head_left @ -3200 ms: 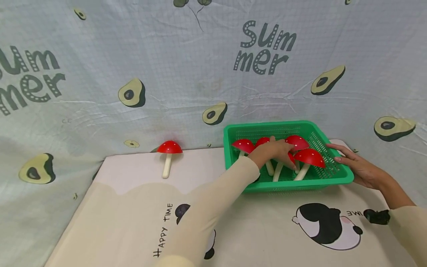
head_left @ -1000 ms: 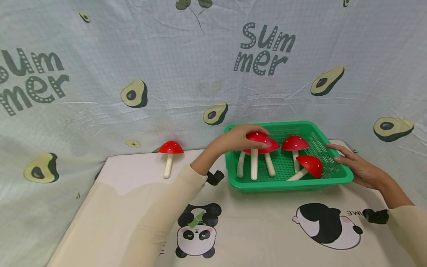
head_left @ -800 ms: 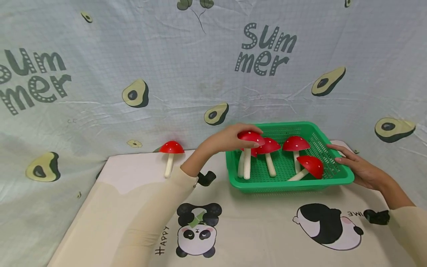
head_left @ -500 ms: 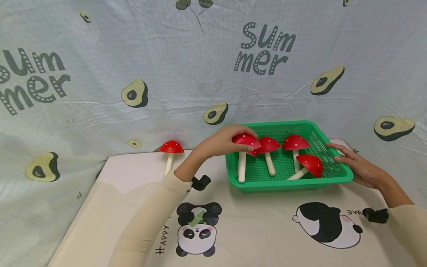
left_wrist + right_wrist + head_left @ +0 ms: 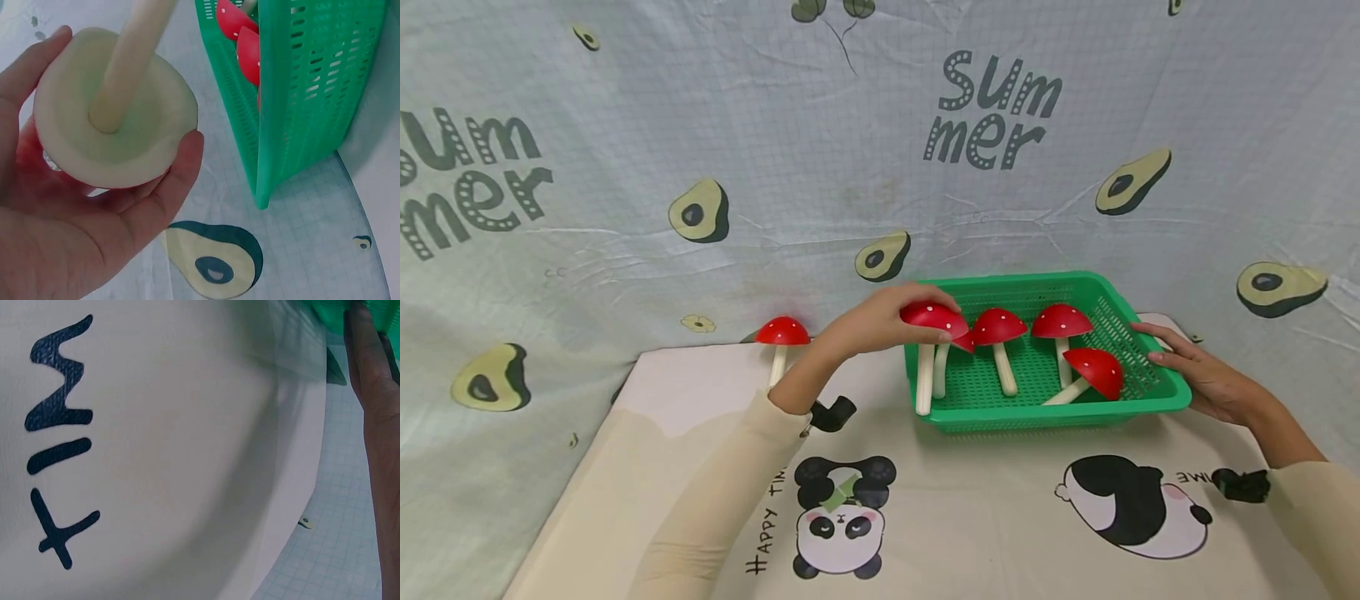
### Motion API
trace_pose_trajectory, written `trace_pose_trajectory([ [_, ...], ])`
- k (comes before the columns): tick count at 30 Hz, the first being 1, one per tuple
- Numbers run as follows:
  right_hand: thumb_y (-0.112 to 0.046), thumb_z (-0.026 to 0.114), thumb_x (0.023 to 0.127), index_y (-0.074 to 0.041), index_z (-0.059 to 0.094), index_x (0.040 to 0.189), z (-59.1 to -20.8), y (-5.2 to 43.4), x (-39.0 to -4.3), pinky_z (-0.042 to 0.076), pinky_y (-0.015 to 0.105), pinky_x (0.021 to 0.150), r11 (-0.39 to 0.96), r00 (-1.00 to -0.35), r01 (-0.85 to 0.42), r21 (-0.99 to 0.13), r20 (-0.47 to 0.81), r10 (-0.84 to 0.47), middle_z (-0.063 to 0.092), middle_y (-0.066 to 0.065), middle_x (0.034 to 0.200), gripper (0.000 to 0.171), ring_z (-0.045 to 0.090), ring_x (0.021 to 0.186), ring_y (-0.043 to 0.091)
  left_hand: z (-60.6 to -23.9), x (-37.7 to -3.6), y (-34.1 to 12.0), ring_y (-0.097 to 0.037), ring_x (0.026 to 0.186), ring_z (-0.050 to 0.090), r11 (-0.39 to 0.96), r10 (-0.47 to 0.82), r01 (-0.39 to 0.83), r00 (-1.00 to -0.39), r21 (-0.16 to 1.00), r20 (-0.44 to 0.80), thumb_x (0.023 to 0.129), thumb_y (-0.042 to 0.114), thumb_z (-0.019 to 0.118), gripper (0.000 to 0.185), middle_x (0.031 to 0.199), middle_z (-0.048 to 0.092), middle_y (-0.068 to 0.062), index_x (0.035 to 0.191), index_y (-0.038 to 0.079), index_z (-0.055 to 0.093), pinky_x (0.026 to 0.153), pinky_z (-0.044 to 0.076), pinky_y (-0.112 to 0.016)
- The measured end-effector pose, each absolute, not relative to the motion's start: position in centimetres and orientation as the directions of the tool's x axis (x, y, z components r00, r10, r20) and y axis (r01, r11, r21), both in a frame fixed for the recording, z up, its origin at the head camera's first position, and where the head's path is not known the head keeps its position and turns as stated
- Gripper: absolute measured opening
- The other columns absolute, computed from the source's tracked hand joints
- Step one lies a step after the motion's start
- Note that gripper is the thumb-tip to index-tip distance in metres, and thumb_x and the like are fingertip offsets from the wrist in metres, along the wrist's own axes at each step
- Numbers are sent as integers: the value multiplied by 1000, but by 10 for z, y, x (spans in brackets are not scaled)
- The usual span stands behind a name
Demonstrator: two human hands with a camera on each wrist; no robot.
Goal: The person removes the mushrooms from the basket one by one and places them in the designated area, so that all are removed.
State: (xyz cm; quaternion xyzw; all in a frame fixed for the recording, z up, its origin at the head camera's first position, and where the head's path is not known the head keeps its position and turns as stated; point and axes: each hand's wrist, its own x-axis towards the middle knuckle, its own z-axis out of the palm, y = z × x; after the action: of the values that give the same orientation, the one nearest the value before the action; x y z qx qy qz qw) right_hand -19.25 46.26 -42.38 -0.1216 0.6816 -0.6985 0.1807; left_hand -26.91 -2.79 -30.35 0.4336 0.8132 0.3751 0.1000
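Note:
My left hand (image 5: pixel 872 321) grips a red-capped toy mushroom (image 5: pixel 925 379) by its cap, above the left end of a green plastic basket (image 5: pixel 1052 416). Seen from below in the left wrist view, the cap's pale underside and stem (image 5: pixel 134 62) sit between thumb and fingers. The stem hangs down past the basket's left rim. With fingers extended, my right hand (image 5: pixel 1217 383) rests against the basket's right end; in the right wrist view its fingers (image 5: pixel 369 356) lie along the green wall. Several like mushrooms lie inside, among them one toy mushroom (image 5: pixel 998 327) near the middle.
Another toy mushroom (image 5: pixel 782 331) lies at the table's back left, its stem partly hidden by my left arm. A printed cloth (image 5: pixel 820 167) rises behind the table (image 5: pixel 970 517), close behind the basket. A panda print (image 5: pixel 841 525) marks the tabletop.
My left hand was reaching among the mushrooms in the basket; it has since moved left, carrying one mushroom by its cap to the left rim. The right hand stays at the basket's right end.

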Motion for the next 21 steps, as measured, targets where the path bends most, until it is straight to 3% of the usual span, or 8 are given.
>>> trace_pose_trajectory([
  [6,-10,29,112,-37,30,156,-424,464,-193,60,42,86,-8,-896,78,-997,-67,-438,49,-8,134,51,68,109,17,-301,-266,-42,-17,119,55,377,753,582,-646,720,128,90,29,77,49,134,60,3,137,23,63,89,57,-31],
  [21,-12,32,112,-36,25,157,-420,463,-190,60,43,85,72,-913,89,-993,-110,-393,49,-8,132,52,69,106,17,-303,-264,-79,-23,117,55,433,678,518,-727,738,113,89,28,79,43,127,62,1,129,22,66,86,58,-37],
])
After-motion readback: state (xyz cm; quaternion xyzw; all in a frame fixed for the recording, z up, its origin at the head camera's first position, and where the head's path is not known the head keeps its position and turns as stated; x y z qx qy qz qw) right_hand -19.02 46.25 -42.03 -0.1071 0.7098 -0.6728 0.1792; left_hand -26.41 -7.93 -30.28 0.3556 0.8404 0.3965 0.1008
